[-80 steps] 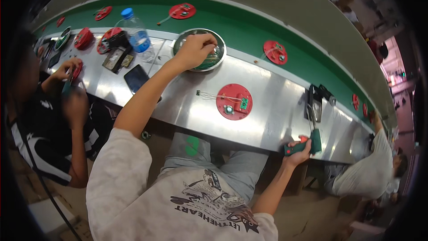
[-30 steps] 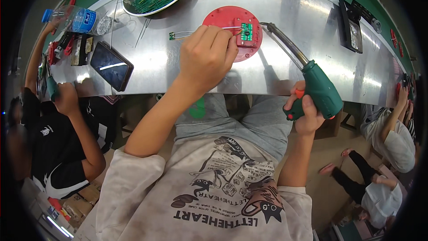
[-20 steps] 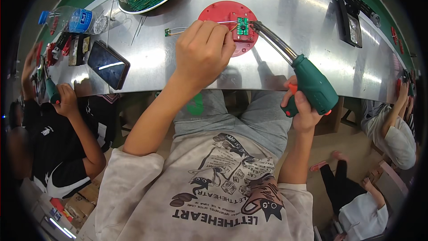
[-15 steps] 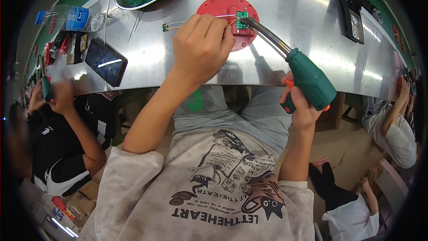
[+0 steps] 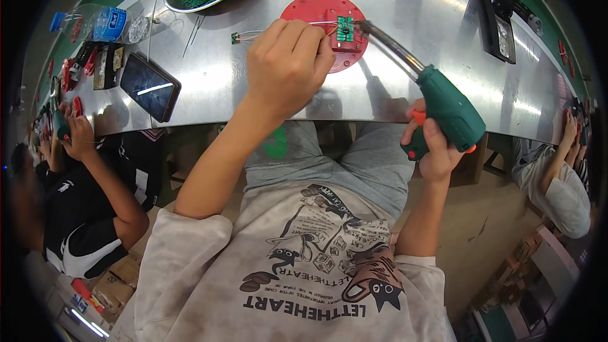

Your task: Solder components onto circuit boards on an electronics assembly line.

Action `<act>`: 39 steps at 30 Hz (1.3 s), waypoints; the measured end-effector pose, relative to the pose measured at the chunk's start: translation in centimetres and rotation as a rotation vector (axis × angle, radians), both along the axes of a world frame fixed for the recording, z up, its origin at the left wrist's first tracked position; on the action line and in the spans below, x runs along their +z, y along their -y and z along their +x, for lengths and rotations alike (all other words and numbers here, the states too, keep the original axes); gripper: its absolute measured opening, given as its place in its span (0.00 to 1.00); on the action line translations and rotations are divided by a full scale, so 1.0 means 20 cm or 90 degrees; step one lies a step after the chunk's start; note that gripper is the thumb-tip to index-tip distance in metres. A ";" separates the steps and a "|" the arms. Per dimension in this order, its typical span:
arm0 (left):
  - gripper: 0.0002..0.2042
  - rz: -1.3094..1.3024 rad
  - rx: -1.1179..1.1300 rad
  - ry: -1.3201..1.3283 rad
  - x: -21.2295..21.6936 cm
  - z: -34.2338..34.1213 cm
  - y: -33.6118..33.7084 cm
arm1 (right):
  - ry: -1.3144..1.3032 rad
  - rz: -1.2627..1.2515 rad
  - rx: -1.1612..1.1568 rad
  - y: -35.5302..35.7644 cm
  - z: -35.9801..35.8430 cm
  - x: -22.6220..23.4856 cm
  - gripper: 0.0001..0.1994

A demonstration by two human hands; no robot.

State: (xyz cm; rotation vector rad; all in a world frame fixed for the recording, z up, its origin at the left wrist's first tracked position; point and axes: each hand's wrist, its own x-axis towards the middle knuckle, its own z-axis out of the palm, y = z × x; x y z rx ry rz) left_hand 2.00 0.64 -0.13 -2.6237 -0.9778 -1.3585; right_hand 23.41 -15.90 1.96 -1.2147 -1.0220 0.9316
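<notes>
My left hand (image 5: 288, 66) is closed in a pinch on thin wires (image 5: 330, 30) beside a small green circuit board (image 5: 345, 29). That board sits in a round red plastic housing (image 5: 297, 7) on the metal table. Other ends of thin wire come out left of my fist to a tiny green board (image 5: 235, 38). In my right hand (image 5: 440, 155) is a green soldering gun (image 5: 451, 109) with an orange trigger, gripped by its handle. Its dark metal tip is just right of the circuit board, over the housing's edge. My left fingertips are hidden behind my knuckles.
A steel bowl (image 5: 218, 1) of green wires stands at the back left. Nearby are a phone (image 5: 150, 87), a plastic bottle (image 5: 104, 25) and a few loose wires (image 5: 193, 33). A black case (image 5: 500, 28) lies at the right. Another person (image 5: 88, 196) works at the left.
The soldering gun has moved right and its tip has come away from the circuit board. My left hand has stayed in place. At the left, the other person's hand has shifted.
</notes>
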 end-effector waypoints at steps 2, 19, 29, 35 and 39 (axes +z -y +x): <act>0.04 0.001 -0.002 0.001 0.00 0.00 0.00 | -0.025 0.014 -0.029 0.00 0.01 -0.01 0.22; 0.04 -0.027 -0.007 0.005 0.00 0.00 0.00 | 0.043 0.017 0.052 -0.01 -0.01 -0.01 0.21; 0.04 -0.034 -0.010 0.010 0.00 0.00 -0.01 | 0.021 -0.011 0.038 -0.02 0.01 0.00 0.20; 0.04 -0.030 -0.009 0.011 0.01 0.00 -0.01 | -0.004 0.052 -0.059 -0.03 0.04 -0.04 0.23; 0.04 -0.032 -0.016 0.010 0.01 0.00 -0.01 | -0.066 0.066 -0.071 -0.06 0.08 -0.07 0.23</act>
